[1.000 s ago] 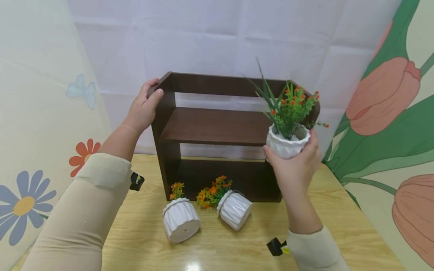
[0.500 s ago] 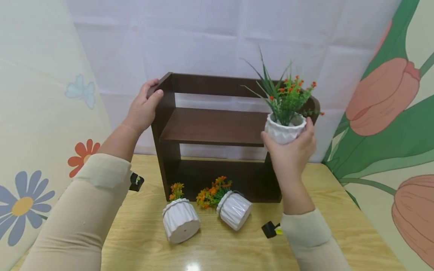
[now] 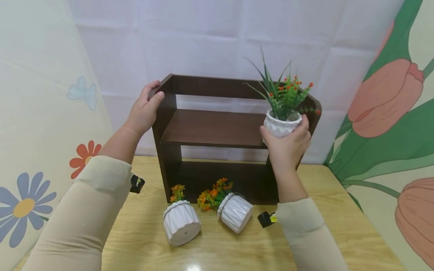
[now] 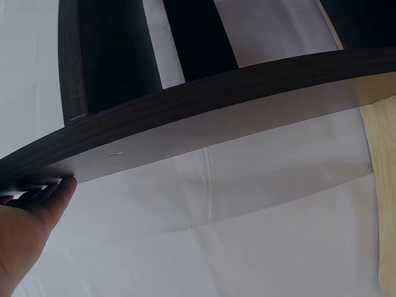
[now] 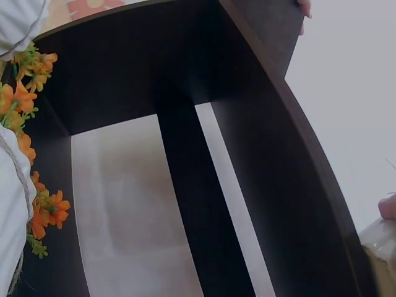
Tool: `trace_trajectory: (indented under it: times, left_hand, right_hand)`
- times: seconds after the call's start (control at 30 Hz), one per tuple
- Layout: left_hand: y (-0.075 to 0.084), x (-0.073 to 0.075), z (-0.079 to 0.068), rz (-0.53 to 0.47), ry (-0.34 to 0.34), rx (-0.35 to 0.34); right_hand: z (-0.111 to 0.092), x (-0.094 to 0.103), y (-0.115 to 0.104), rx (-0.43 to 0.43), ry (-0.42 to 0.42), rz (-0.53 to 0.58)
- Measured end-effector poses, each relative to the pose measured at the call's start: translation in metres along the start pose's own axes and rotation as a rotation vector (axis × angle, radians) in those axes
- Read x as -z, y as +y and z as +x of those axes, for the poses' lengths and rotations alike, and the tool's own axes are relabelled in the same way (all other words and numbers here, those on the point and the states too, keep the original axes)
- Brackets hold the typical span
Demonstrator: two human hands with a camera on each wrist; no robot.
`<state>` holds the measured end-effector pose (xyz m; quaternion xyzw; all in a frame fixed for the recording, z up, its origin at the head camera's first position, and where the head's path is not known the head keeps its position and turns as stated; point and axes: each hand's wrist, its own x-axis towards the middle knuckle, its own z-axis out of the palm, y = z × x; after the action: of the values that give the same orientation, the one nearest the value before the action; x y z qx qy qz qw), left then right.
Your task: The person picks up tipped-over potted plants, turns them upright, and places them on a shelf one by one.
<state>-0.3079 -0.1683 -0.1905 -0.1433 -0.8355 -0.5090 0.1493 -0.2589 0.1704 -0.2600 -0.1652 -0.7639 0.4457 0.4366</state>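
My left hand (image 3: 143,111) grips the top corner of the left side panel of a dark brown two-tier wooden shelf (image 3: 217,127). In the left wrist view its fingers (image 4: 60,197) lie against the panel's outer face. My right hand (image 3: 288,146) holds a white ribbed flowerpot (image 3: 280,127) from below and around its side. Green grass blades and small orange-red flowers stand upright in this pot. It overlaps the right end of the middle board in the head view. In the right wrist view, part of the pot (image 5: 382,238) shows beside the board's edge.
Two more white pots with orange flowers lie tipped over before the shelf, one at left (image 3: 182,224) and one at right (image 3: 235,212). All stand on a wooden table (image 3: 142,241). A white cloth (image 3: 210,37) hangs behind, with flower-printed panels (image 3: 383,98) at the sides.
My right hand has moved the potted plant up and a little left, closer to the right end of the middle board. The left hand has kept its grip on the shelf.
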Motion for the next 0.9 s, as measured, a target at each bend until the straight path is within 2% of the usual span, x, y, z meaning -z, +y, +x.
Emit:
trace_trajectory:
  times: [0.4, 0.9]
  left_hand:
    - [0.000, 0.001, 0.000, -0.006, -0.001, -0.010]
    - [0.000, 0.002, -0.001, -0.006, 0.005, -0.012]
  right_hand:
    - [0.009, -0.010, -0.005, -0.100, -0.040, -0.032]
    - [0.014, -0.016, -0.004, -0.112, -0.053, -0.036]
